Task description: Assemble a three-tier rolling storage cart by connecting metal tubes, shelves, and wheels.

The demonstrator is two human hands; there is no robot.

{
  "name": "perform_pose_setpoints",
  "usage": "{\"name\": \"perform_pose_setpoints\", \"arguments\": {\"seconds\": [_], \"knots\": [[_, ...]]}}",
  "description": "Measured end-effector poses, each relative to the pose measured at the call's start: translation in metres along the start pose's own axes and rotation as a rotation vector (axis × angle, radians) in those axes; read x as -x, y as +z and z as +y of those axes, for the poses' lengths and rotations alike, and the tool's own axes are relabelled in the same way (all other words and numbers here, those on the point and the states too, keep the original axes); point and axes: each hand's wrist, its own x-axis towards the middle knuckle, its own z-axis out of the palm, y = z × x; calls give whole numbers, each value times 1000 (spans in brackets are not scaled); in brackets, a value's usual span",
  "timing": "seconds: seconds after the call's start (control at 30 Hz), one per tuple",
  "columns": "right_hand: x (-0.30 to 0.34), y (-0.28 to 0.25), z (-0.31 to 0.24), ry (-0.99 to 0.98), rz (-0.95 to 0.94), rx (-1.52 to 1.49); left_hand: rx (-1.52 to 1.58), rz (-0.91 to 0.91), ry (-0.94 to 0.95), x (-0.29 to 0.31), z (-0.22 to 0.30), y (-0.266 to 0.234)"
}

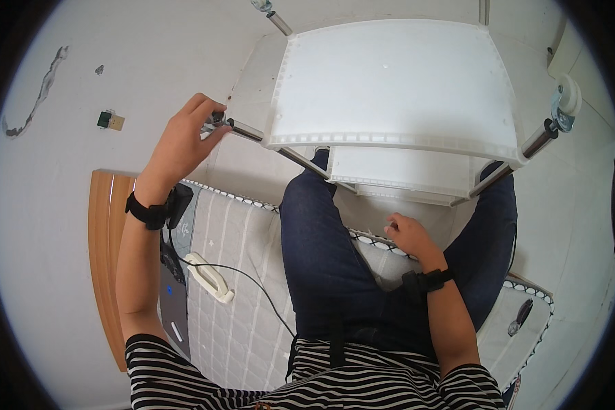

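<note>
A white plastic shelf rack (389, 85) with metal tube legs stands in front of me, caster wheels on some leg ends. My left hand (184, 137) is closed around a caster (216, 121) at the near left leg (246, 130); its fingers partly cover the wheel. The caster's dark stem collar meets the tube end. Over my lap, between my knees, my right hand (411, 236) hovers with loosely curled fingers and a gap at the thumb, nothing visible in it. A white caster (567, 96) sits on the near right leg.
Another caster (261, 5) tops the far left leg. A lower white shelf (396, 167) lies between my legs. On the quilted grey mat (232, 225) beside me rest a cream handle-shaped piece (210, 277) and, at right, another caster (521, 316). A wooden board (102, 253) leans by the left wall.
</note>
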Motion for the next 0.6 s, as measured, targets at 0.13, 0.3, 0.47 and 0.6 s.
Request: {"name": "perform_pose_setpoints", "arguments": {"seconds": [0.13,0.3,0.47,0.6], "knots": [[0,0,-1,5,-3,-2,49,5,-13,0,-3,2],[0,-1,-2,5,-4,-1,112,-8,-56,1,-2,1],[1,-3,-5,29,-20,-2,13,-30,-43,-1,3,-2],[1,-2,-3,15,-8,-3,28,2,-13,0,-1,1]]}}
